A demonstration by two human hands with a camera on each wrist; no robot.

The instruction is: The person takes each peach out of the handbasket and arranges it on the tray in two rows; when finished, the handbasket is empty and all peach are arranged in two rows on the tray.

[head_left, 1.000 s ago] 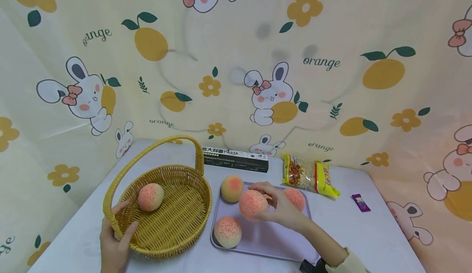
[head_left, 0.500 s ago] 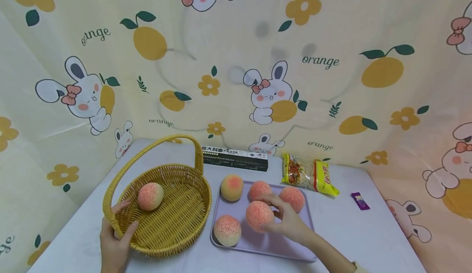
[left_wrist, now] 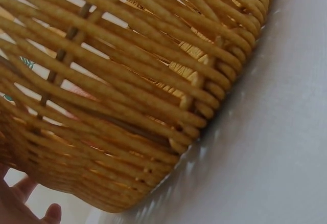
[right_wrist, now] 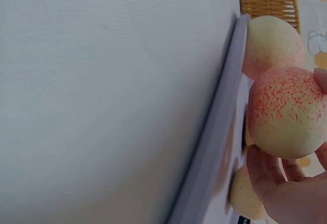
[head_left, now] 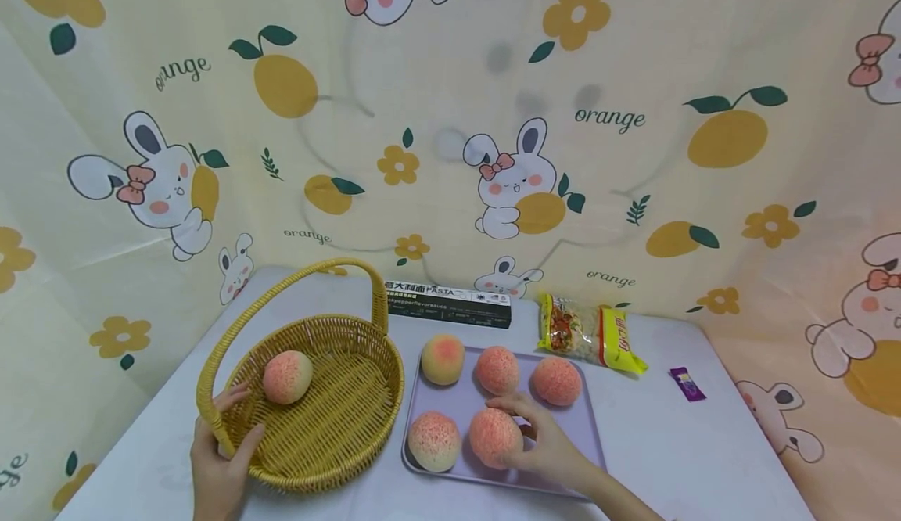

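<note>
My right hand (head_left: 549, 443) holds a pink-speckled peach (head_left: 491, 436) low at the front middle of the lilac tray (head_left: 461, 397). In the right wrist view the thumb and fingers are around that peach (right_wrist: 286, 114); whether it touches the tray is unclear. Several other peaches sit on the tray, including a front-left one (head_left: 434, 441), a yellower one (head_left: 443, 360), a back-middle one (head_left: 497, 370) and a back-right one (head_left: 557, 381). At the left, my left hand (head_left: 220, 462) grips the woven basket (head_left: 345, 419) beside its handle's foot. One peach (head_left: 288, 377) lies inside the basket.
Behind the tray lie a black pasta box (head_left: 450, 306) and a yellow-and-clear noodle bag (head_left: 591, 335). A small purple packet (head_left: 687, 385) lies on the white table (head_left: 655, 435) at the right. A patterned cloth (head_left: 436, 192) hangs along the back.
My right hand has come down and toward the front of the tray with its peach. That uncovers the back-middle peach. The left hand and basket have stayed in place.
</note>
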